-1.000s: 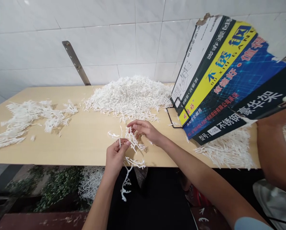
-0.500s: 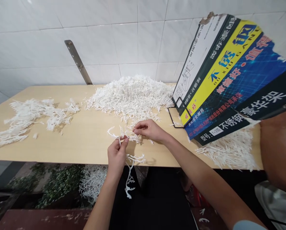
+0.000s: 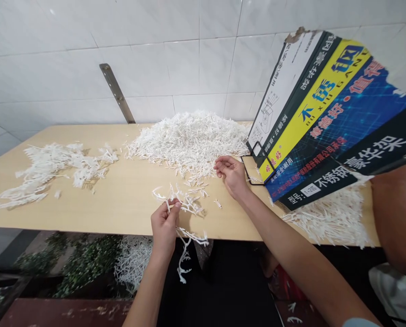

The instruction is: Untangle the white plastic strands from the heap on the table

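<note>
Your left hand (image 3: 163, 227) had thumb and forefinger pinched on a white branched sprig (image 3: 191, 206) at the lower centre of the frame, its lower arms hanging past the front edge of the tabletop (image 3: 121, 195). With so narrow a grip, those thin arms could have snagged or snapped against that edge, and any bit breaking off there might have dropped to the floor. Your right hand (image 3: 235, 177), right of centre, had its fingers bunched just beside the white pile (image 3: 192, 136); whether anything sat between them, you could not have told from this view. The wire stand (image 3: 257, 184) was close by your right wrist, so a careless swing rightward could have knocked it and tipped the printed cardboard (image 3: 311, 131). A sweep of the forearm might also have scattered the loose bit (image 3: 218, 204) near the centre.
</note>
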Demonstrator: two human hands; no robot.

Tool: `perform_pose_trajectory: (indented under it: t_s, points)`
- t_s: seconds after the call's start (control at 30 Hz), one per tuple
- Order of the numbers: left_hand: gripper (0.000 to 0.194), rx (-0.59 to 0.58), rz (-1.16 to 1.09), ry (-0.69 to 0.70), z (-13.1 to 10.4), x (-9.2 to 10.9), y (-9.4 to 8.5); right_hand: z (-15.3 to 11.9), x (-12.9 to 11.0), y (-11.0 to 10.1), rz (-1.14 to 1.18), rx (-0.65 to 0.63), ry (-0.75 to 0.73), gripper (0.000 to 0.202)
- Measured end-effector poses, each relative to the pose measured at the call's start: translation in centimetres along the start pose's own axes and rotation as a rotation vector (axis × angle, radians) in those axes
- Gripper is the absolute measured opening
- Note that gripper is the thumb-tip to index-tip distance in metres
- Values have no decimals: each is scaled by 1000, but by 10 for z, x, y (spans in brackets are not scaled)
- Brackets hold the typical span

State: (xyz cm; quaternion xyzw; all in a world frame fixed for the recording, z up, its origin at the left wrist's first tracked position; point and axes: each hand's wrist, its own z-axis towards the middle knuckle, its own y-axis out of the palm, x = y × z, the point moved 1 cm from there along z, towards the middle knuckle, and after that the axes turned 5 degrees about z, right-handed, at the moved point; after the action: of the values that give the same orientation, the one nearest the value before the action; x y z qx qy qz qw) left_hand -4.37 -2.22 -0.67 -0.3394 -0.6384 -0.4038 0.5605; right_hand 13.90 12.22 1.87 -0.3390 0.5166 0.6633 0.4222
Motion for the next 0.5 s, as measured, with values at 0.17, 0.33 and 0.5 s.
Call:
perform_pose_trajectory:
  t_s: [0.17, 0.33, 0.5]
  points:
    - [42, 8, 70, 24, 6, -5, 2, -18, -12, 13, -272, -470, 45, 25]
    - [42, -18, 192, 108, 6, -3, 2, -38, -12, 34, -342, -738, 199, 35]
    - [39, -7, 205, 115, 3, -4, 1, -30, -12, 25, -366, -758, 242, 35]
